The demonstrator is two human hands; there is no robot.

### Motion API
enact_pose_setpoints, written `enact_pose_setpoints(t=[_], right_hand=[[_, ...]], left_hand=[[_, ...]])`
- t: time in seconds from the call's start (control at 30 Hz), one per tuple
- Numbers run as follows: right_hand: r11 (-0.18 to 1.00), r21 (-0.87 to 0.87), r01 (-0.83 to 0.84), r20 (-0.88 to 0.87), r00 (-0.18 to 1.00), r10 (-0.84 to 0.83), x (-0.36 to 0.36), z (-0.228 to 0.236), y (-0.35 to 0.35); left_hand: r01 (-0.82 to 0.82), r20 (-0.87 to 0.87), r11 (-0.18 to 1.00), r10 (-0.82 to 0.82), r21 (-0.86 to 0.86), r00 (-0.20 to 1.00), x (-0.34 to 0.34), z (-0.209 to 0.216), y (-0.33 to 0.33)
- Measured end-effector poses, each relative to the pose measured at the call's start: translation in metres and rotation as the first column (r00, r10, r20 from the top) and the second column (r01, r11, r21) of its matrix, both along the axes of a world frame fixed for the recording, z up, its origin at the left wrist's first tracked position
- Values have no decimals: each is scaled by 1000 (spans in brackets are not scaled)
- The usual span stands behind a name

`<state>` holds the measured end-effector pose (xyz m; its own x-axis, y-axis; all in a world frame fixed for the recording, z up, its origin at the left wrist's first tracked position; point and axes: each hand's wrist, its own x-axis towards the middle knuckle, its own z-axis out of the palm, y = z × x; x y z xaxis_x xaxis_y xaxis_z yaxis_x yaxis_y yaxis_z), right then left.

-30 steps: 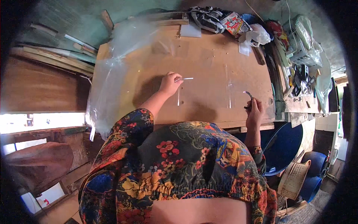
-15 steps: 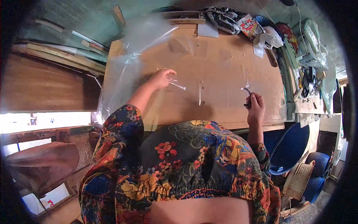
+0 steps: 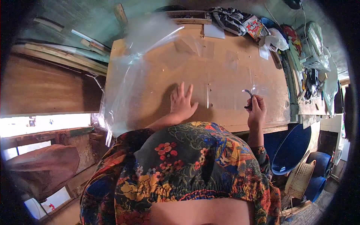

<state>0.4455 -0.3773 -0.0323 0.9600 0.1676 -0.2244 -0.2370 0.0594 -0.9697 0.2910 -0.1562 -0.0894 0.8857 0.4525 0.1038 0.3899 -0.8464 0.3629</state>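
My left hand [image 3: 183, 102] is spread open, palm down, over the near middle of the tan wooden board [image 3: 157, 108], with nothing in its grasp. Further right, my right hand [image 3: 257, 110] is closed around a small dark curved tool [image 3: 249, 95] with a shiny tip; its exact kind is hard to make out. Several thin clear plastic pieces [image 3: 244, 78] lie flat on the board between and beyond the hands. Along the board's left side spreads a crumpled sheet of clear plastic [image 3: 125, 88].
Packets and a white plastic bag [image 3: 276, 39] crowd the far right edge. Wooden strips [image 3: 65, 58] are stacked at the left. On the right stand a white rack [image 3: 311, 56] with bagged items and, lower, a blue round container [image 3: 290, 148].
My left hand has let go of a thin clear plastic strip and come nearer and to the right, its fingers spreading. My right hand keeps its hold in about the same place.
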Motion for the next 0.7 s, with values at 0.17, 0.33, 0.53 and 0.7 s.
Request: enact_pose_setpoints(t=[0.17,0.33,0.53,0.7], right_hand=[[999,-12,-52,17,998,52,-1,6,2],[998,-27,-51,6,999,51,-2,6,4],[997,-61,-55,2,998,55,-2,2,11],[993,-100,-62,-49,997,57,-3,10,17]], left_hand=[[306,-49,951,-305,29,951,-6,-3,17],[623,-67,783,-621,10,781,-16,3,65],[436,-17,893,-441,-110,898,-7,15,84],[-117,-50,993,116,-20,992,8,5,30]])
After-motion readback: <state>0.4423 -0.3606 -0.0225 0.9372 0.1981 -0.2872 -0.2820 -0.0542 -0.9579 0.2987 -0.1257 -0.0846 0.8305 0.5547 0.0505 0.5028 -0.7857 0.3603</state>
